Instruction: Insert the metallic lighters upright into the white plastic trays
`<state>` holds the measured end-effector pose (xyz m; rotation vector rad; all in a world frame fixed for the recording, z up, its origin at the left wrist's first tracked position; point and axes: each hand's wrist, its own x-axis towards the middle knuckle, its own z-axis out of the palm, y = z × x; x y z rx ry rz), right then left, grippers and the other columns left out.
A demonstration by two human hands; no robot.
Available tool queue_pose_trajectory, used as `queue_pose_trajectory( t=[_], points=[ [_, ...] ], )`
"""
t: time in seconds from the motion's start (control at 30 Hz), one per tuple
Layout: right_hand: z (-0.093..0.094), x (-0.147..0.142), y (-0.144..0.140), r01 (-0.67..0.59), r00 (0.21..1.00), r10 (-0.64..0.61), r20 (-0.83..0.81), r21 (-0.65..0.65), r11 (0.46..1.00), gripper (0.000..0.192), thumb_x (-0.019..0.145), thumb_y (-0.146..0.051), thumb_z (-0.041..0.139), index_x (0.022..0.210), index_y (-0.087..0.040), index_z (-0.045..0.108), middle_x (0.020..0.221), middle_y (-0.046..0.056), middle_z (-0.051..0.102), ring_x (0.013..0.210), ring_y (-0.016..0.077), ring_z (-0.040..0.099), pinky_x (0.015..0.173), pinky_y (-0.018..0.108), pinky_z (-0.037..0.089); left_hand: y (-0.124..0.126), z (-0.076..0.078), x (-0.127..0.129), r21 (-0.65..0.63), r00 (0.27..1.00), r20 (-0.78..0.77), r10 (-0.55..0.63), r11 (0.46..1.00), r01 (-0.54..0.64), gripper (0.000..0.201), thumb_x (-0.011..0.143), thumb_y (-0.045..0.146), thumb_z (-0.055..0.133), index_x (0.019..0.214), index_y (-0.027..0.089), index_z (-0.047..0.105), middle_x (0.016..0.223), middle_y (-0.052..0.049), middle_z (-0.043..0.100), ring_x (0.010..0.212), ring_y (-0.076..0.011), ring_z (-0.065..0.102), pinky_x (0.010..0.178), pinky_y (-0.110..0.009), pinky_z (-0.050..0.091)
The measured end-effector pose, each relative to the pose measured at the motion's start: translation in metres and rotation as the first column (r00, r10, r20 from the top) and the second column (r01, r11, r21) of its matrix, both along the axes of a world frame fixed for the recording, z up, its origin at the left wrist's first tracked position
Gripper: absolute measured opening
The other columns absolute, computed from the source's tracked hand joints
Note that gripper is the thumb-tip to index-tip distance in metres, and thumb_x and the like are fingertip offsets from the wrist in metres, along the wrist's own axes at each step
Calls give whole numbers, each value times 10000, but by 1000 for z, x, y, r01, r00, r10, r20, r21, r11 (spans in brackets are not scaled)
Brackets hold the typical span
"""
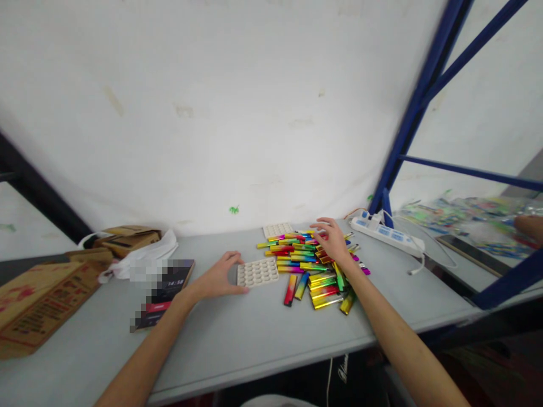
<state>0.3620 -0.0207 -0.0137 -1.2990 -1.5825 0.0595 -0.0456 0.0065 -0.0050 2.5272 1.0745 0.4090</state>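
Observation:
My left hand is at the left end of a white tray with rows of holes. Its thumb rests at the tray's near corner and its fingers at the far corner, gripping that end. The tray lies flat on the grey table, its holes without lighters. To its right spreads a loose pile of shiny lighters in yellow, red, green, blue and purple. Over the back of this pile my right hand hovers, palm down, fingers apart, with nothing visible in them. A second white tray lies behind the pile by the wall.
A phone, partly pixelated, lies left of my left hand. Beyond it are a white plastic bag and a cardboard box. At the right, a power strip with cables lies near a blue metal frame.

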Motion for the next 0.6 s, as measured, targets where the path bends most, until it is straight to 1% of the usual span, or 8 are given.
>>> queue_pose_trajectory(
  t=[0.07,0.17,0.23,0.33,0.4,0.47,0.53,0.6],
  points=[
    [1,-3,-1,-42,999,42,-13,-10,999,319,899,-303,652,1201,-228,722,1340,131,542,874,179,677,818,380,611,-1,-3,0,14,1000,25,7,1000,-7,658,679,570,843,1182,211,620,1476,-143,496,1371,-342,532,1191,-493,412],
    [6,-13,-6,-85,994,86,69,-17,996,344,922,-338,658,1250,-237,689,1265,118,587,930,199,683,925,410,583,-6,-4,-3,24,999,33,20,999,-21,669,696,601,828,1215,224,638,1486,-130,497,1355,-344,550,1184,-485,427],
    [11,-22,-10,-116,983,118,142,-25,993,306,944,-358,651,1218,-231,700,1170,101,655,950,212,688,954,403,556,-9,-3,-5,31,999,32,24,999,-25,685,697,615,826,1236,233,645,1489,-123,493,1333,-339,573,1181,-475,434],
    [18,-31,-16,-138,976,148,163,-69,988,270,974,-396,623,1151,-214,719,974,68,738,854,211,704,822,340,561,-13,-2,-9,38,999,30,23,999,-24,707,693,629,828,1256,241,648,1491,-121,489,1309,-333,595,1176,-470,440],
    [21,-33,-19,-112,979,128,160,-106,988,264,992,-414,595,1062,-203,737,844,48,752,751,203,698,750,319,549,-16,-3,-10,35,999,27,21,999,-22,731,689,628,833,1280,244,641,1486,-121,496,1315,-332,591,1177,-470,439],
    [22,-31,-19,-69,981,90,173,-124,990,294,1007,-418,562,963,-196,748,770,44,744,697,203,689,738,325,546,-17,-4,-11,32,999,28,24,999,-24,780,674,619,846,1321,246,619,1486,-122,499,1333,-333,576,1185,-474,430],
    [20,-26,-17,-46,980,61,188,-87,995,294,1016,-377,530,968,-195,756,851,70,756,783,220,708,809,351,558,-17,-4,-12,31,999,28,36,999,-37,817,653,610,860,1333,238,603,1492,-127,497,1356,-340,556,1197,-485,415],
    [15,-20,-13,-63,973,68,220,-31,998,276,1002,-310,528,1132,-203,746,1088,111,744,1019,246,702,955,392,542,-16,-3,-13,29,999,22,49,998,-50,793,651,610,858,1298,223,609,1491,-136,495,1375,-346,537,1207,-495,400]
  ],
)
